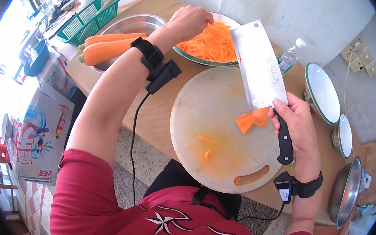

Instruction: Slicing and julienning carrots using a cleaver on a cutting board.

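While the right hand [302, 125] grips the cleaver [259, 63], its fingers curled round the black riveted handle and its thumb pressed near the blade's root, the left hand [189, 21] bends its fingers down at the shredded carrot [213, 40]; I cannot tell whether they pinch any. The shreds are thin, bright orange and heaped in a green-rimmed white dish [204, 63]. The broad steel blade slants above the round, orange-stained cutting board [194, 100], where 2 carrot chunks [259, 117] lie. Farther out, 2 whole carrots [108, 50] lie across a metal basin [150, 19], near a green lattice basket [86, 20].
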The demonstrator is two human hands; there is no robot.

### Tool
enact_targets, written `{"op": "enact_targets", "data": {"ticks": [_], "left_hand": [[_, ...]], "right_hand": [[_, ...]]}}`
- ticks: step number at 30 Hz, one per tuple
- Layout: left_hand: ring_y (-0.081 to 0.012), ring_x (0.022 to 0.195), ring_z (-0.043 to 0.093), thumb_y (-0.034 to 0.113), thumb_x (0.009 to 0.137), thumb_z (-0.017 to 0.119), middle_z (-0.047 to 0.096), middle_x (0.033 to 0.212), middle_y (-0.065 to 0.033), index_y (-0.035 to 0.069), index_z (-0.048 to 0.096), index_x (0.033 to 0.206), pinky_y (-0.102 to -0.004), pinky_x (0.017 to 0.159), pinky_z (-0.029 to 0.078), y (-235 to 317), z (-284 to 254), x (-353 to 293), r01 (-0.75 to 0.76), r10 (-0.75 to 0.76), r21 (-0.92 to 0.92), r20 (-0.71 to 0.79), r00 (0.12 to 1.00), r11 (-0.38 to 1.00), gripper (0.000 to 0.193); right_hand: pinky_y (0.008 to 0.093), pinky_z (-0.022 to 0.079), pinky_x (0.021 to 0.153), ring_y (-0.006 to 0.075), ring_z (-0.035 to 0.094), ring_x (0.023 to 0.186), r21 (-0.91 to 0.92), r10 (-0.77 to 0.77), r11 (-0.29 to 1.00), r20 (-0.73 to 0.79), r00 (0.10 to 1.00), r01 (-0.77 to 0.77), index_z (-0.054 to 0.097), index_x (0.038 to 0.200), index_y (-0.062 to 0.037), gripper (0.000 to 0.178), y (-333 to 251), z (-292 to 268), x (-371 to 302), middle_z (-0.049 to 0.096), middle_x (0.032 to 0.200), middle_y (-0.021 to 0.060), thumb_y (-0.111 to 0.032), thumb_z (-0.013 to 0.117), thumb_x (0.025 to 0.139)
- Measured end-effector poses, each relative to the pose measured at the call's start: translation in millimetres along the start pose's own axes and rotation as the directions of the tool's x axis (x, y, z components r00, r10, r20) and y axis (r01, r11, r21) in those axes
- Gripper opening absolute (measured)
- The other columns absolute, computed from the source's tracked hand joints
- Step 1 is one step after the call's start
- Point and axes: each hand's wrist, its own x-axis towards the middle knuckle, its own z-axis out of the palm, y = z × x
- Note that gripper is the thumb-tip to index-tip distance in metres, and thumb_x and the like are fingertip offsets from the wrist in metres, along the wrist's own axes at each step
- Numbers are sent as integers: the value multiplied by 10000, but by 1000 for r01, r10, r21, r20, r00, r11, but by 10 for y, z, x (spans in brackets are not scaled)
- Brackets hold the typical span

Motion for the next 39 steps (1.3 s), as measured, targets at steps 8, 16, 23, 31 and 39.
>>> {"op": "enact_targets", "data": {"ticks": [8, 16, 23, 31, 39], "left_hand": [[-320, 914, 667, 144, 828, 594, 708, 933, -154, 44, 688, 979, -394, 836, 517, 34, -62, 8, 48, -47, -44, 27, 999, 998, 204], [-296, 922, 669, 145, 830, 593, 704, 941, -148, 28, 667, 990, -382, 856, 514, 22, -80, -40, 34, -34, -79, 5, 999, 996, 212], [-241, 916, 661, 121, 881, 598, 706, 962, -99, 45, 688, 974, -339, 865, 511, 409, -112, -198, -139, 120, -364, -76, 990, 921, 150], [-236, 888, 653, 131, 887, 593, 699, 934, -86, 62, 690, 961, -334, 832, 516, 411, -26, -215, -97, 98, -219, -8, 995, 971, 141], [-262, 870, 641, 117, 878, 597, 683, 951, -89, 40, 680, 937, -369, 816, 510, 340, -183, -407, -69, 47, -237, -98, 994, 969, 127]], "right_hand": [[196, 440, 439, 43, 522, 532, 8, 9, 1000, 27, 1000, -9, 597, 911, 3, 153, 13, -1, 24, 612, 730, 30, -143, 582, 956], [194, 441, 433, 45, 530, 535, 82, 28, 996, 64, 998, -34, 595, 914, -1, 149, 13, 27, 89, 618, 734, 38, -143, 580, 956], [193, 440, 435, 49, 532, 534, 74, 25, 997, 66, 998, -30, 595, 931, 10, 149, 12, 31, 136, 616, 735, 44, -138, 583, 954], [200, 450, 440, 52, 531, 533, 114, 17, 993, 60, 998, -24, 597, 956, 12, 150, 26, 69, 80, 611, 740, 48, -137, 588, 952], [197, 450, 451, 49, 528, 547, 102, 1, 995, 28, 1000, -4, 596, 960, 6, 145, -17, 59, -59, 606, 744, 37, -138, 578, 954]]}}
